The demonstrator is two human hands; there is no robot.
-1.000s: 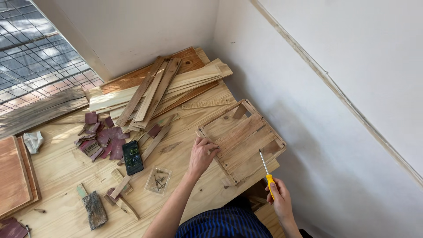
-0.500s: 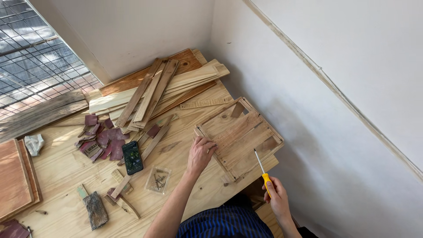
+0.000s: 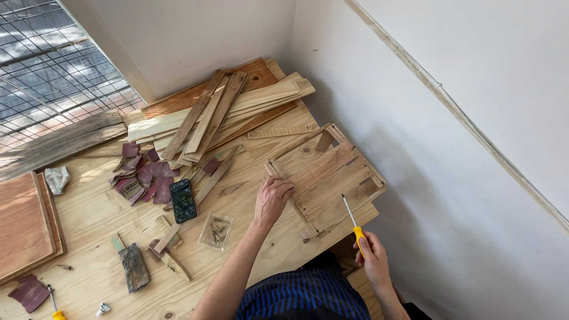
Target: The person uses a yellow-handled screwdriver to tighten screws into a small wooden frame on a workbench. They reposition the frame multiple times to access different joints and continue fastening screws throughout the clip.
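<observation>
My left hand (image 3: 272,198) rests on the near left edge of a shallow wooden box frame (image 3: 323,175) that lies on the plywood table (image 3: 95,207) by the wall. My right hand (image 3: 372,256) grips the yellow handle of a screwdriver (image 3: 353,220), whose metal shaft points up toward the frame's near right side. The tip hovers just over the frame's inner boards. A clear plastic packet of dark screws (image 3: 216,231) lies on the table left of my left forearm.
A pile of long wooden slats (image 3: 219,112) fills the table's far side. Reddish sandpaper scraps (image 3: 142,175), a dark phone (image 3: 182,200), small wood offcuts (image 3: 169,255), a sanding block (image 3: 134,266) and another yellow screwdriver (image 3: 54,305) lie to the left. White wall (image 3: 474,148) stands close on the right.
The view has shifted slightly. My right hand with the screwdriver has moved a little left toward the frame. My left hand stays on the frame's edge.
</observation>
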